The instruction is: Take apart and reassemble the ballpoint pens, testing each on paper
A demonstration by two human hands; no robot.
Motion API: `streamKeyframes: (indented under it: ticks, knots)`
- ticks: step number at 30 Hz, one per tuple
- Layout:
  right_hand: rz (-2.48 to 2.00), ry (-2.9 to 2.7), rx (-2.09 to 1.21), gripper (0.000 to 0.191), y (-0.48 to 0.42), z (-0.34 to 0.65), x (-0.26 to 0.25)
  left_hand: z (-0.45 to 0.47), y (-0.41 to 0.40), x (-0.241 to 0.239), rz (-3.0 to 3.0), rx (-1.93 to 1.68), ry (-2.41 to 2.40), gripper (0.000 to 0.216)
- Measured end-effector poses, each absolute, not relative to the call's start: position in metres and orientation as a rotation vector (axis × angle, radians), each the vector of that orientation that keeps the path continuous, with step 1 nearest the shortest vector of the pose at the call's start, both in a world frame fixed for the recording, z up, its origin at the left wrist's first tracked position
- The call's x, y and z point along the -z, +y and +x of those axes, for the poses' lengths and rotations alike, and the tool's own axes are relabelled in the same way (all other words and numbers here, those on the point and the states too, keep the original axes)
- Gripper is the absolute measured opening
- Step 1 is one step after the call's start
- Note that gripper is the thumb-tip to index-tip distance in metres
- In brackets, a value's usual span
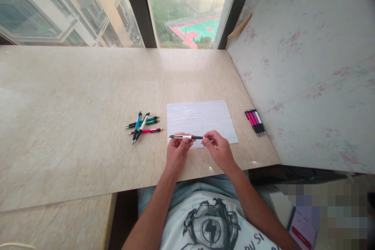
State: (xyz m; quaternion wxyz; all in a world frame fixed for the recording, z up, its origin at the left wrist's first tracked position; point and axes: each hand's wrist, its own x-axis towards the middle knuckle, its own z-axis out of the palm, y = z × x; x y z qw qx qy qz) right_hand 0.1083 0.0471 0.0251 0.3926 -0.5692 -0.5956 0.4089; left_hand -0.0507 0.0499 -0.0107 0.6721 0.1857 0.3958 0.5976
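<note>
My left hand (pixel 177 150) is closed around the white barrel of a pen (pixel 186 137) with a black grip and a black clip end. The pen lies level, its tip pointing right. At that tip, my right hand (pixel 217 148) pinches with thumb and fingertips. Both hands are above the lower edge of a sheet of paper (pixel 202 121) covered in lines of writing. Left of the sheet, several pens lie crossed in a loose pile: a blue pen (pixel 137 125), a white pen (pixel 143 125), green pens (pixel 150 120) and a pink pen (pixel 150 131).
A row of several pink, purple and white pens (pixel 254 121) lies side by side near the wallpapered wall (pixel 307 74) on the right. The marble-patterned desk (pixel 73 125) reaches back to a window (pixel 187 19). Its front edge runs just before my lap.
</note>
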Motion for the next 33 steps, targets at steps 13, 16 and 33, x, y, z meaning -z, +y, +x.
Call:
streamKeyframes:
  ticks: [13, 16, 33]
  knots:
    - [-1.500, -1.876, -0.812, 0.036, 0.049, 0.114, -0.025, -0.049, 0.050, 0.012, 0.438, -1.342, 0.891, 0.025]
    - [-1.478, -1.992, -0.854, 0.033, 0.052, 0.120, -0.029, -0.049, 0.048, 0.013, 0.564, -1.333, 1.020, 0.027]
    - [-1.209, -1.275, -1.570, 0.097, 0.047, 0.120, -0.009, -0.049, 0.044, 0.013, 0.883, -1.272, 1.112, 0.026]
